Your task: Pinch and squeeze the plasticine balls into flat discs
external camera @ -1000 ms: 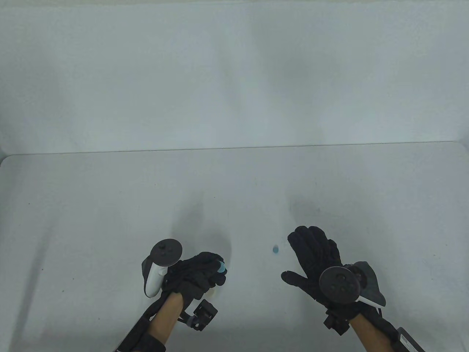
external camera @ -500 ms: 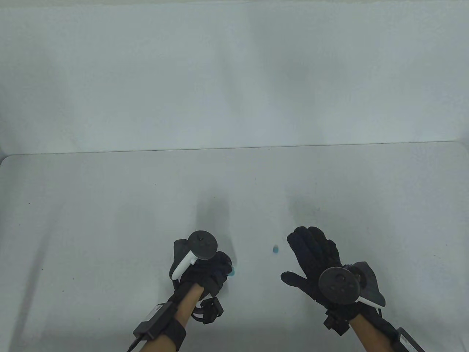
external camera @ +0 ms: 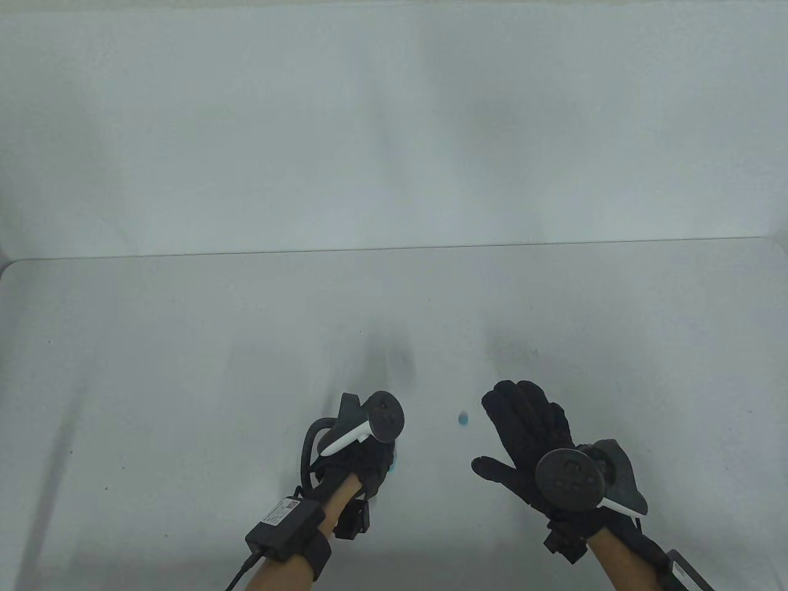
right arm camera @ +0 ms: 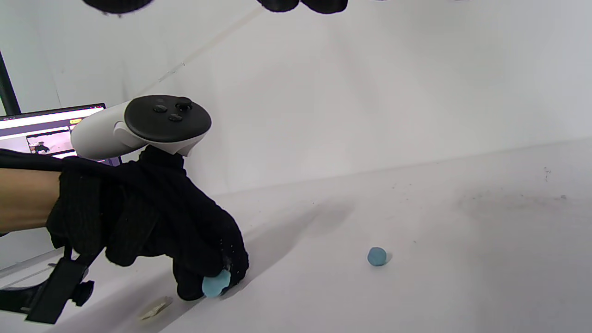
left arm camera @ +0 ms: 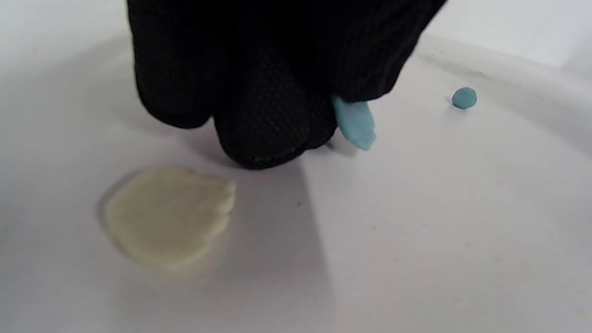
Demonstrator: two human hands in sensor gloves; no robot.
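My left hand (external camera: 378,458) (right arm camera: 203,273) pinches a flattened blue plasticine piece (left arm camera: 355,122) (right arm camera: 215,283) (external camera: 392,463) between thumb and fingers, low over the white table. A pale cream flat disc (left arm camera: 169,216) (right arm camera: 155,309) lies on the table just beside that hand. A small blue plasticine ball (external camera: 463,419) (left arm camera: 464,98) (right arm camera: 377,256) sits between the two hands. My right hand (external camera: 523,425) rests palm down to the right of the ball, its fingers spread and holding nothing.
The white table (external camera: 184,345) meets a white back wall at its far edge (external camera: 394,248). A laptop screen (right arm camera: 51,127) shows at the left in the right wrist view. Dark smudges (external camera: 511,348) mark the tabletop ahead of the right hand.
My left hand has moved right toward the centre and rolled over, tracker now on top, bringing the blue piece down near the table. The right hand and the blue ball have stayed put.
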